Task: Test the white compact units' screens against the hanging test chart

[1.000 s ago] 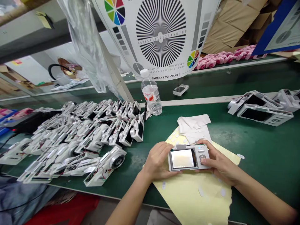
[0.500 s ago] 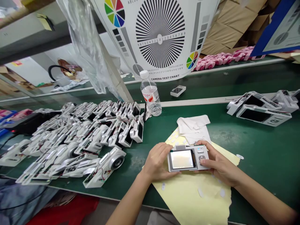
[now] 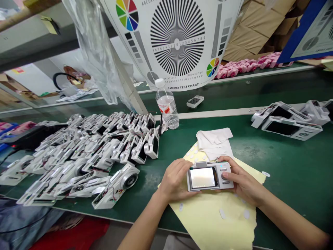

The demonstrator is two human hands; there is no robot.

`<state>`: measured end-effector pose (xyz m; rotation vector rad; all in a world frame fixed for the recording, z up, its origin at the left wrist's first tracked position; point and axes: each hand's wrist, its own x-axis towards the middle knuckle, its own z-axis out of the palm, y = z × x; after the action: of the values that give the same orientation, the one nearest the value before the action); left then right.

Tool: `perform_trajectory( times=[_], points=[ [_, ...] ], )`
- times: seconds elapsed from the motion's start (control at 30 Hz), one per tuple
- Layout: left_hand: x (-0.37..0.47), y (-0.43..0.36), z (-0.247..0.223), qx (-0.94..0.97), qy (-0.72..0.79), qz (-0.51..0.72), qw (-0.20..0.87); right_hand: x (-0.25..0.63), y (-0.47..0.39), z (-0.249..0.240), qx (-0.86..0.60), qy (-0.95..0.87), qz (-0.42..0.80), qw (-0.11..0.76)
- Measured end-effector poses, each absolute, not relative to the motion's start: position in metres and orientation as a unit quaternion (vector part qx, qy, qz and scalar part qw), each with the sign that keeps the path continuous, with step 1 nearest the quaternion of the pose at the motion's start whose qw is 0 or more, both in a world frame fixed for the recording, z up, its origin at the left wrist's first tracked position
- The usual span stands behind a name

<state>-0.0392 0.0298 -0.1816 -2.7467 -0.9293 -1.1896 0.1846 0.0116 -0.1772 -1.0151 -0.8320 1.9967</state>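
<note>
A silver-white digital camera (image 3: 204,177) with a lit, pale screen is held level between both hands. My left hand (image 3: 174,180) grips its left end, fingers along the top and thumb below. My right hand (image 3: 241,180) holds the right end, its thumb on the round button pad and the other fingers behind the body. Under the camera lies a yellow sheet (image 3: 215,222) dotted with small white oval stickers. Just beyond it rests a folded white cloth (image 3: 215,142).
Many partly assembled white cameras (image 3: 85,156) crowd the left of the green bench (image 3: 247,139). A water bottle (image 3: 168,107) stands behind, below a hanging camera test chart (image 3: 178,38). Several more cameras (image 3: 291,121) lie at right; a small white-framed part (image 3: 195,101) sits on the moving-belt-like strip beyond.
My right thumb has shifted slightly upward on the camera's buttons. The camera stays in both hands in nearly the same place; the small part at the back has slid slightly left.
</note>
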Motion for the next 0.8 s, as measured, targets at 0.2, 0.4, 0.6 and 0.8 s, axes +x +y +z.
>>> perform_trajectory(
  times=[0.2, 0.4, 0.6, 0.8],
  points=[
    [-0.0402, 0.0304, -0.1827, -0.88, -0.292, -0.375, 0.006, 0.1845, 0.0124, -0.1785, -0.381, -0.323, 0.784, 0.369],
    [-0.0398, 0.03, -0.1819, -0.88, -0.29, -0.377, 0.004, 0.1844, 0.0124, -0.1779, -0.379, -0.323, 0.784, 0.371],
    [-0.0407, 0.0303, -0.1816, -0.88, -0.291, -0.376, 0.005, 0.1853, 0.0121, -0.1769, -0.376, -0.324, 0.787, 0.366],
    [-0.0383, 0.0296, -0.181, -0.878, -0.287, -0.383, 0.026, 0.1844, 0.0113, -0.1779, -0.394, -0.348, 0.767, 0.368]
  ],
)
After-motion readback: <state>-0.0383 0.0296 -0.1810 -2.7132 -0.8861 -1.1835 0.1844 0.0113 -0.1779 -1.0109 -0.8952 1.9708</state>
